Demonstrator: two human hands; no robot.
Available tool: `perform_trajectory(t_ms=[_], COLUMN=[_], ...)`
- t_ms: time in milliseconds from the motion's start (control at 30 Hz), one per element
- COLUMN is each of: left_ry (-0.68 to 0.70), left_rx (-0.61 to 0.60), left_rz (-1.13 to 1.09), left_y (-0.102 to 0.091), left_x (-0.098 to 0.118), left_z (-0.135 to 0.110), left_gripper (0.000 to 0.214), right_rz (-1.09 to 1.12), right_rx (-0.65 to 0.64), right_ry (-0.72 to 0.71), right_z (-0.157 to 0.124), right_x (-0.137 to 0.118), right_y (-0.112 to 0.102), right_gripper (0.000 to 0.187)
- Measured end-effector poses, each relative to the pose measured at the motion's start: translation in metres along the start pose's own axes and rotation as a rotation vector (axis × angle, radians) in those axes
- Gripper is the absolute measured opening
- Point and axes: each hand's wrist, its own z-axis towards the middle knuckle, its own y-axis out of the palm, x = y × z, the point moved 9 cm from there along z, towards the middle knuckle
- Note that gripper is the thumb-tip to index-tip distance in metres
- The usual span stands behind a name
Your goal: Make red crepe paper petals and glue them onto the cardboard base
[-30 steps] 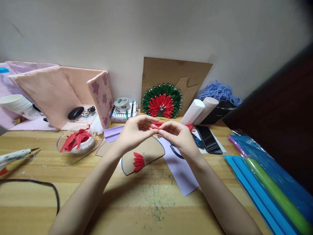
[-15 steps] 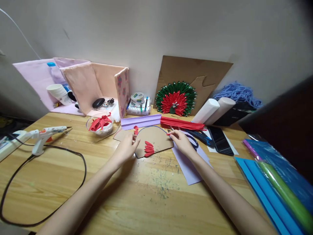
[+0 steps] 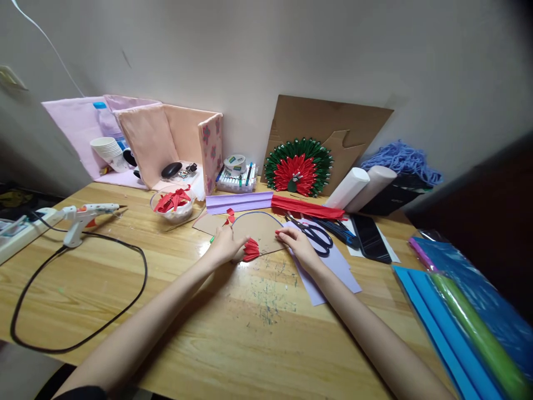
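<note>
A: Since the earlier frame, the left hand [image 3: 225,245] has moved inward over the near-left corner of the card [image 3: 261,226], thumb now close to the red fan [image 3: 252,250].

B: State of grips?

A: Right hand [image 3: 296,243]: fingertips pinching a red piece [image 3: 277,232] (only a sliver shows) over the card's right part; contact with the card unclear. Left: fingers partly hidden, hold cannot be told.

B: Handling?

A: Piece judged light, soft, easily creased; take it lightly by one edge. The card, between the grips, appears light and stiff; hold by the rim, clear of the fan. Scissors [image 3: 308,230] lie just right of the right grip.
</note>
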Motion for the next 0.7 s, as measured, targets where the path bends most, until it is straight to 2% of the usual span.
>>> perform_trajectory(t_ms=[100, 167, 233, 367, 500, 600, 700], left_ry=[0.008, 0.020, 0.025, 0.006, -0.036, -0.074, -0.064], left_rx=[0.032, 0.047, 0.057, 0.115, 0.141, 0.114, 0.025], left_rz=[0.074, 0.106, 0.108, 0.116, 0.067, -0.028, -0.173], left_y=[0.004, 0.005, 0.003, -0.006, -0.009, -0.007, -0.001], left_x=[-0.005, -0.008, -0.009, -0.009, -0.008, -0.006, 0.004], left_z=[-0.003, -0.006, -0.009, -0.010, 0.000, 0.010, 0.016], left_gripper=[0.063, 0.068, 0.065, 0.047, 0.053, 0.057, 0.047], right_rz=[0.020, 0.031, 0.045, 0.077, 0.105, 0.138, 0.192], right_rx=[0.012, 0.018, 0.022, 0.027, 0.032, 0.039, 0.039], right_ry=[0.009, 0.011, 0.012, 0.023, 0.039, 0.052, 0.070], right_z=[0.000, -0.001, -0.002, -0.004, -0.005, -0.007, -0.007], right_x=[0.004, 0.005, 0.005, 0.006, 0.006, 0.007, 0.004], right_y=[-0.002, -0.003, -0.002, -0.001, -0.001, 0.000, -0.001], right_gripper=[0.026, 0.025, 0.024, 0.024, 0.022, 0.023, 0.026])
